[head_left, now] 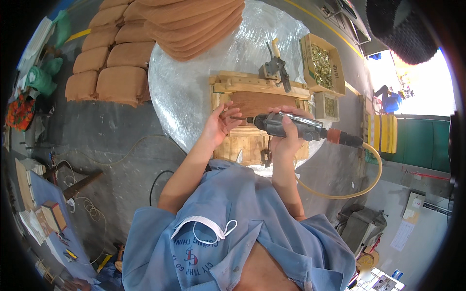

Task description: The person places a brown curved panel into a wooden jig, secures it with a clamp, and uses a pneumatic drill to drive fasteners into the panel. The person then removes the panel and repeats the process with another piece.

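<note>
My right hand [287, 137] grips a grey pneumatic screwdriver [296, 126] held level, its bit pointing left. A yellowish air hose [361, 182] loops from its orange rear end. My left hand [219, 122] pinches at the bit's tip, fingers closed around something too small to make out. Both hands hover over a wooden jig [252, 104] with a brown panel set in it, lying on a plastic-wrapped round surface [189, 82].
A second tool [276, 68] rests on the jig's far edge. A cardboard box of brass screws [323, 60] and a smaller box [327, 106] sit to the right. Tan curved panels [194, 22] and stacked brown sacks [111, 63] lie beyond. Cables cross the floor [111, 160] at left.
</note>
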Demonstrator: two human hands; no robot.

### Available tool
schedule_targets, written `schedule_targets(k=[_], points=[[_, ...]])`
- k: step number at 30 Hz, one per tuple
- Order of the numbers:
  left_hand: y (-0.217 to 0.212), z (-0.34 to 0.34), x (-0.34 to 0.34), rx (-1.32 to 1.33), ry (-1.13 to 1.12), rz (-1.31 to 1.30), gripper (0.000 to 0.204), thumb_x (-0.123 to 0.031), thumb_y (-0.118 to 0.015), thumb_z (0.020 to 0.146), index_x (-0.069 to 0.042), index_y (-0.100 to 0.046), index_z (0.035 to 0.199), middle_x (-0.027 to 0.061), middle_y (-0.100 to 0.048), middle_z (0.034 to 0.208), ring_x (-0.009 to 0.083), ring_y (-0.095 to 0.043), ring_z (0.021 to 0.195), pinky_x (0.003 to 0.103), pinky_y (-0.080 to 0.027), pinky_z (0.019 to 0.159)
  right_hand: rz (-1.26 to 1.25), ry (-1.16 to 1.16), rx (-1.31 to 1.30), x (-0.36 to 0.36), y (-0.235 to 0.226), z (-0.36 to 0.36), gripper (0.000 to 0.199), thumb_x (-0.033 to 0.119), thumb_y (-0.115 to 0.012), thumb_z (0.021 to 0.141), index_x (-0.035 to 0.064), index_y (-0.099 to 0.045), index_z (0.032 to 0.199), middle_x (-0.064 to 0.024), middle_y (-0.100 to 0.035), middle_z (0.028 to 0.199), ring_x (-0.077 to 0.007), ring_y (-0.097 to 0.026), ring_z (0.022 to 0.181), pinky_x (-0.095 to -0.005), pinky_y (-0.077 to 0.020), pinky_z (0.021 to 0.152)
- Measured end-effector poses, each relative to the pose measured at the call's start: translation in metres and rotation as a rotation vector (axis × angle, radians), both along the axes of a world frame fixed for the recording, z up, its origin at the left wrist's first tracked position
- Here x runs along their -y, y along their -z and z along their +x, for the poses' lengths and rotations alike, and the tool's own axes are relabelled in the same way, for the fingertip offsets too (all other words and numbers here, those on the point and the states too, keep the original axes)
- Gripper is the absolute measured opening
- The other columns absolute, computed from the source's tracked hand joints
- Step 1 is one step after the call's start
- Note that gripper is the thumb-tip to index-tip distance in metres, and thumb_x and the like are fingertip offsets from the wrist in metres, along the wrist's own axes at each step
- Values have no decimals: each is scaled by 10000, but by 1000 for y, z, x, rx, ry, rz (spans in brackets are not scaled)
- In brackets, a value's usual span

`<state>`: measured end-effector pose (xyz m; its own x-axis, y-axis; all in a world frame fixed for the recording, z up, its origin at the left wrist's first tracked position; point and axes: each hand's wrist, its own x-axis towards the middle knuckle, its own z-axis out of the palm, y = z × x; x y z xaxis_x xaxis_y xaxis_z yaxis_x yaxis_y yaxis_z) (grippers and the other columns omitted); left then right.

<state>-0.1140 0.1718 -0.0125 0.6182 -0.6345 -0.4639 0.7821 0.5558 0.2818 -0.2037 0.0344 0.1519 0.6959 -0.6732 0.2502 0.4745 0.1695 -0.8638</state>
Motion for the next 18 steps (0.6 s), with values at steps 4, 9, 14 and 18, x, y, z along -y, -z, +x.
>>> schedule_targets(k=[4,9,14,18], points=[[5,-4,-15,-10,168,-38,359,-327,-591,1101,-18,-671,1266,139,-773,1047,251,-773,962,392,-673,837,43,-10,42,3,-7,-1,353,8,-711,893,25,-542,1202,-198,-673,1075,-359,-724,973,-521,-608,909],[9,-10,-17,-107,83,-142,263,-274,-652,1077,-26,-692,1154,80,-763,913,200,-777,833,346,-676,763,59,-2,68,2,-11,0,340,-7,-694,898,30,-546,1202,-194,-662,1094,-345,-710,990,-538,-603,932],[14,-10,-18,-77,49,-55,184,-212,-685,1062,-35,-699,1111,48,-743,888,149,-751,779,277,-653,680,68,-2,65,2,-8,2,339,-7,-693,898,32,-547,1202,-194,-659,1102,-341,-709,987,-541,-605,931],[11,-7,-21,-12,86,15,163,-199,-689,1062,-41,-711,1092,22,-723,870,122,-719,730,253,-631,639,87,12,59,3,-7,2,351,1,-703,895,28,-542,1206,-193,-659,1101,-343,-711,981,-533,-607,921]])
